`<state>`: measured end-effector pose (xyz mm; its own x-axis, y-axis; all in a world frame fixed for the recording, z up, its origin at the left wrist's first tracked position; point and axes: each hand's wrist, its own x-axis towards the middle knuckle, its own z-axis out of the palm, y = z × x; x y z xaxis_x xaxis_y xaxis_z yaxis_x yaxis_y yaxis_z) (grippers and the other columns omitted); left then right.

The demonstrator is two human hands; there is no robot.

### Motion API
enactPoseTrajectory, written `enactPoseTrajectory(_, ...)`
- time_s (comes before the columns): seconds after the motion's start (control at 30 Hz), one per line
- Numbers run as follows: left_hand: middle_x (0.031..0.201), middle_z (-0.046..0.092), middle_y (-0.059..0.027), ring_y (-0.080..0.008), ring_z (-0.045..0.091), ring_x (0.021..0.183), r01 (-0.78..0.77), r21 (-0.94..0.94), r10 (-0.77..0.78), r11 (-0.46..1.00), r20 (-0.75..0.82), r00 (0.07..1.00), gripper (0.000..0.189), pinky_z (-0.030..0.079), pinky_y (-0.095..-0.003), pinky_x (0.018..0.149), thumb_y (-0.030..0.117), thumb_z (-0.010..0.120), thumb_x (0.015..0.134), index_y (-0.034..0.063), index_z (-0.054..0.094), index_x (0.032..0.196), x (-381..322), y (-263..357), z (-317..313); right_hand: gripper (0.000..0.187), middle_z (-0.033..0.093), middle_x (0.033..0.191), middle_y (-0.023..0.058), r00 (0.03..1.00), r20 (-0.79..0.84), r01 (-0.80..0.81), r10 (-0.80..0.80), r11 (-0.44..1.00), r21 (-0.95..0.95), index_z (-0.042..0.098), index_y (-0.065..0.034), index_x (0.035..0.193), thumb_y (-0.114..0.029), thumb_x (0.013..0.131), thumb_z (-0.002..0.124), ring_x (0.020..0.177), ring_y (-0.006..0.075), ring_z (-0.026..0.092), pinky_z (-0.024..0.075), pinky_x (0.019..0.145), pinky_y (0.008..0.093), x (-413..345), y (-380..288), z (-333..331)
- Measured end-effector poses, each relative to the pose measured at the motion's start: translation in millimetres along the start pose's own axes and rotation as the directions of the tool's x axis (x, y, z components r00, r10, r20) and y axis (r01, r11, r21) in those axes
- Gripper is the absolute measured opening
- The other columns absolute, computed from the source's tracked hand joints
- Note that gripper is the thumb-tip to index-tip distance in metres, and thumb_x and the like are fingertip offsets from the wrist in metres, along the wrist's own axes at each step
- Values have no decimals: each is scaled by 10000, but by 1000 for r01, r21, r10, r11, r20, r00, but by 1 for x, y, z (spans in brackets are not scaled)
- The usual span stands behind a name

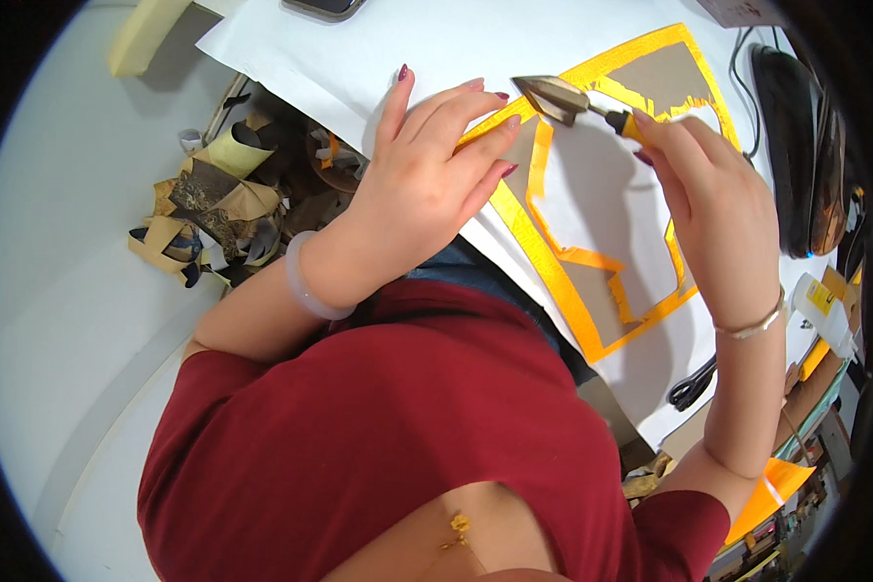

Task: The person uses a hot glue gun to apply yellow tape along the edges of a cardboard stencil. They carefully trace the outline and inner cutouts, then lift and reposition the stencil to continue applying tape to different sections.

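Observation:
A grey board (658,76) edged in orange-yellow brocade fabric lies at a slant on white paper before me. An irregular opening in its middle shows the white beneath, and orange strips, snipped in places, line that opening. My right hand (720,193) grips the yellow handle of a small iron (556,100) with a pointed metal head. Its head is over the board's upper left border; whether it touches the fabric I cannot tell. Beside it, my left hand (436,156) is spread, fingertips at the fabric border, holding nothing.
Scissors (690,384) lie near the right edge of the paper. Beyond my right hand are a black elongated device (782,145), a cable (743,87) and a white bottle (822,309). A phone (325,6) sits at the top. Scraps (211,193) are heaped below the table's left edge.

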<state>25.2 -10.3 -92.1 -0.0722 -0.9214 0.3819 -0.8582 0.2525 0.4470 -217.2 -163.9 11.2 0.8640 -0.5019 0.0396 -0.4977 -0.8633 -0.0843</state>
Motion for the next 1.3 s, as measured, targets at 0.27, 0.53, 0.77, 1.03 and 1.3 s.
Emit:
enactPoseTrajectory(0.27,1482,646,-113,-343,570,1451,-63,174,56,983,41,998,411,245,-755,1257,148,807,965,190,787,1373,16,-13,1,252,783,1036,102,957,-271,-136,108,987,-88,716,-114,1276,-208,1046,758,944,311,757,606,801,391,-15,12,4)
enactPoseTrajectory(0.53,1448,671,-196,-396,602,1407,-83,159,83,984,8,997,428,363,-596,1260,301,778,1024,83,734,1391,44,-3,11,307,797,1143,119,881,-304,-375,363,927,21,701,-111,1365,-144,1064,748,1057,278,781,621,863,367,-86,6,-12)
enactPoseTrajectory(0.77,1556,598,-298,-464,515,1523,-156,221,145,963,66,987,665,341,-627,1283,433,699,1082,-3,558,1564,41,9,38,338,791,1219,128,851,-332,-419,407,907,37,684,-131,1426,-130,1090,720,1112,265,784,641,848,341,-117,-1,-8)
enactPoseTrajectory(1.03,1445,693,-266,-392,655,1390,176,-137,-148,975,197,969,569,422,-522,1254,272,625,1139,-35,510,1604,62,2,7,308,791,1133,132,753,-437,-446,493,869,212,708,-114,1366,-128,1062,753,1053,275,783,623,840,359,-125,-4,6)
enactPoseTrajectory(1.3,1445,709,-177,-282,698,1295,517,-460,-384,722,354,853,556,555,-366,1134,175,618,1128,-46,485,1621,75,25,-4,366,787,1146,126,578,-665,-400,473,875,274,705,-93,1395,-128,1041,792,996,239,781,630,783,319,-122,-2,68)
